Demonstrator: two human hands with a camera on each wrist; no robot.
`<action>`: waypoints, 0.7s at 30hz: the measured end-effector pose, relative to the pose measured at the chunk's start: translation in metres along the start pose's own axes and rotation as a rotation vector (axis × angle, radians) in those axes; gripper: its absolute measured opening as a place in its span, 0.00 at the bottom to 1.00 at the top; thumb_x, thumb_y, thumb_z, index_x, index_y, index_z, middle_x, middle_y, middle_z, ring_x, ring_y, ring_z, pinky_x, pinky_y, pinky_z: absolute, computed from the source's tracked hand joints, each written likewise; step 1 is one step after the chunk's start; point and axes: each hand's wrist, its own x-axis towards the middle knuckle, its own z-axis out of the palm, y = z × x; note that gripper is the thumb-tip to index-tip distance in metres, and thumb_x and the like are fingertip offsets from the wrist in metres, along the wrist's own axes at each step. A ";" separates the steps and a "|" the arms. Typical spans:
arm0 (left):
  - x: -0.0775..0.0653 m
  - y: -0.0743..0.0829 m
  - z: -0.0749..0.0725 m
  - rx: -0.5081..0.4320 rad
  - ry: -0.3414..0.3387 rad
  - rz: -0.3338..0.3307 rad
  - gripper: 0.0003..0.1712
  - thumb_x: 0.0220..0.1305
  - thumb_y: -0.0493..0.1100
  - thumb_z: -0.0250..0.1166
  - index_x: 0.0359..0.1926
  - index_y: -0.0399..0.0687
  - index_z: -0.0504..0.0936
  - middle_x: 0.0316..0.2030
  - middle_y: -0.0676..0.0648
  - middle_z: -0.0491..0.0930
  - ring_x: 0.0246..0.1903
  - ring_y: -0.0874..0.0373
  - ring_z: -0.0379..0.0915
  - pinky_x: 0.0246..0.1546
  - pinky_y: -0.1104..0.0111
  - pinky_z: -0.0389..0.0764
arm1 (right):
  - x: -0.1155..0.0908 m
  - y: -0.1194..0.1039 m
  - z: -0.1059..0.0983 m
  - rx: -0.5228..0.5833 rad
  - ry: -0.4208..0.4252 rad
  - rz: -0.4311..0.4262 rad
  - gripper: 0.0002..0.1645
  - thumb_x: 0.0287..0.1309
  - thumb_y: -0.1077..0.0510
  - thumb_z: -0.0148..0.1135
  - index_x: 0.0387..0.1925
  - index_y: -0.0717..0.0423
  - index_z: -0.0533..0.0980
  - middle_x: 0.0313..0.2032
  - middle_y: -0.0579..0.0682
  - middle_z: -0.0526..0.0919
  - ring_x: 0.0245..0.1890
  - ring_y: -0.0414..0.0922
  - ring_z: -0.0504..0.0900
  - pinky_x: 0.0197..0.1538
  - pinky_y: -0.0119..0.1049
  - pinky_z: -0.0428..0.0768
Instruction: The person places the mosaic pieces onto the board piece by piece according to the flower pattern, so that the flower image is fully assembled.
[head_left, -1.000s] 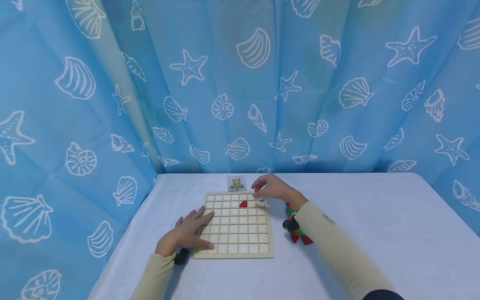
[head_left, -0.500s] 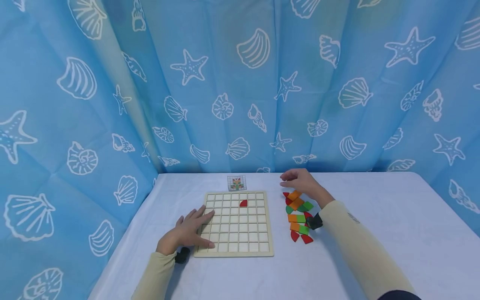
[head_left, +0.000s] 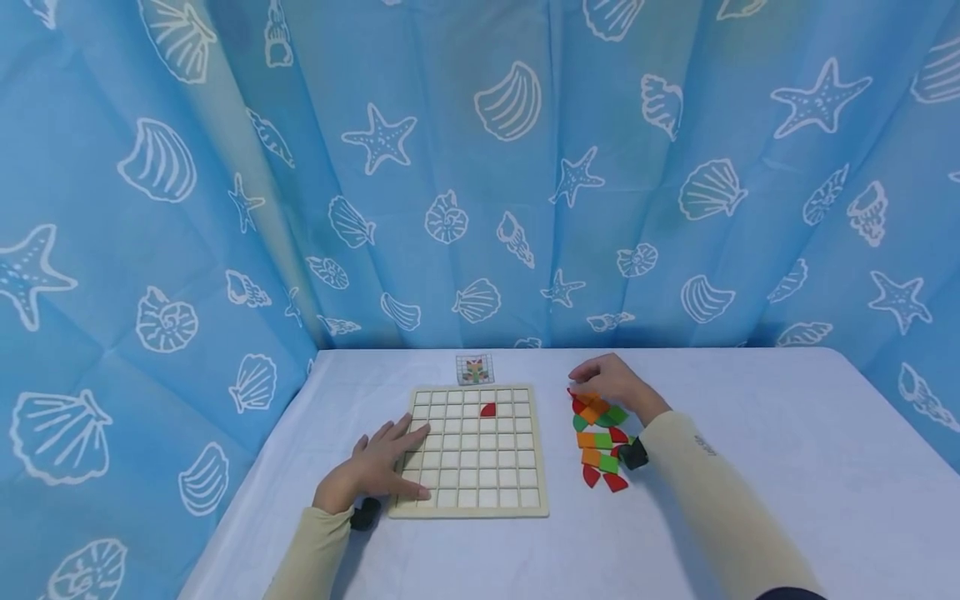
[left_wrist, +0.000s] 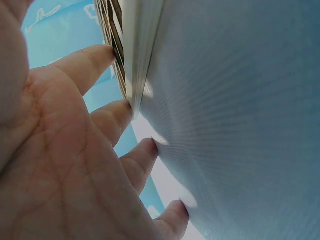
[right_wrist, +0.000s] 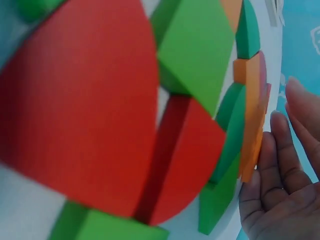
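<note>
My left hand [head_left: 371,471] rests spread over the left edge of a pale wooden grid board [head_left: 468,512]. In the left wrist view, some of its fingertips [left_wrist: 107,54] are on the board's edge and others on the tablecloth. One red quarter-round block [head_left: 488,410] sits in a cell near the board's top. My right hand [head_left: 611,383] is at the far end of a pile of coloured blocks, its fingers loosely bent beside an orange block [right_wrist: 251,115]. Its thumb overlaps a small red block [head_left: 573,393] in the head view. Nothing shows gripped between its fingers.
The pile also has green blocks [head_left: 609,464], orange blocks [head_left: 585,439] and red blocks [head_left: 615,482], right of the board. A small pattern card [head_left: 475,369] lies behind the board. A blue shell-print curtain [head_left: 480,167] hangs along the white table's [head_left: 750,433] back and left sides.
My right hand has moved from the board's top right corner to the right, then down onto the pile's far end. The left hand and the red block on the board have stayed put.
</note>
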 end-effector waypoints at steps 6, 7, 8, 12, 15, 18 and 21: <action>0.001 0.000 0.002 -0.007 -0.001 0.011 0.60 0.44 0.65 0.77 0.76 0.60 0.59 0.79 0.42 0.45 0.77 0.36 0.36 0.70 0.33 0.37 | 0.003 0.006 0.003 -0.035 -0.011 -0.044 0.21 0.55 0.53 0.73 0.51 0.51 0.83 0.50 0.55 0.82 0.49 0.51 0.78 0.49 0.41 0.84; 0.001 -0.001 0.002 -0.006 -0.007 0.016 0.60 0.45 0.65 0.77 0.76 0.60 0.58 0.79 0.42 0.44 0.77 0.36 0.36 0.70 0.33 0.37 | 0.003 0.006 0.004 -0.051 -0.013 -0.049 0.20 0.55 0.52 0.73 0.50 0.51 0.83 0.50 0.54 0.82 0.49 0.51 0.78 0.48 0.41 0.84; 0.001 -0.001 0.003 -0.008 -0.008 0.023 0.60 0.45 0.65 0.77 0.76 0.60 0.58 0.79 0.42 0.45 0.77 0.36 0.36 0.70 0.33 0.37 | 0.003 0.006 0.004 -0.060 -0.011 -0.045 0.19 0.55 0.52 0.73 0.49 0.51 0.83 0.49 0.54 0.82 0.48 0.50 0.78 0.47 0.40 0.84; 0.003 -0.002 0.005 -0.006 -0.009 0.043 0.60 0.46 0.66 0.76 0.76 0.60 0.58 0.79 0.42 0.44 0.77 0.37 0.36 0.70 0.33 0.38 | 0.001 0.005 0.003 -0.105 -0.003 -0.046 0.18 0.57 0.54 0.71 0.48 0.53 0.83 0.47 0.54 0.82 0.45 0.50 0.78 0.44 0.39 0.84; 0.006 -0.001 0.005 0.007 0.001 0.030 0.60 0.45 0.66 0.77 0.76 0.62 0.58 0.79 0.44 0.44 0.77 0.38 0.36 0.71 0.34 0.38 | 0.002 0.000 0.001 -0.121 0.005 -0.036 0.17 0.56 0.54 0.72 0.47 0.55 0.83 0.44 0.55 0.81 0.43 0.50 0.78 0.42 0.38 0.84; 0.007 -0.002 0.004 0.021 0.004 0.013 0.60 0.44 0.66 0.77 0.76 0.64 0.57 0.79 0.45 0.44 0.77 0.39 0.37 0.71 0.34 0.39 | 0.003 -0.004 0.002 -0.124 0.012 -0.016 0.17 0.55 0.53 0.73 0.45 0.56 0.82 0.43 0.55 0.81 0.41 0.50 0.78 0.40 0.36 0.83; 0.006 -0.004 0.005 0.029 0.002 -0.001 0.60 0.44 0.67 0.77 0.76 0.65 0.58 0.79 0.45 0.44 0.77 0.39 0.37 0.72 0.35 0.39 | 0.003 -0.006 0.006 -0.120 0.015 0.002 0.18 0.55 0.53 0.73 0.44 0.57 0.81 0.42 0.55 0.81 0.40 0.50 0.78 0.40 0.36 0.83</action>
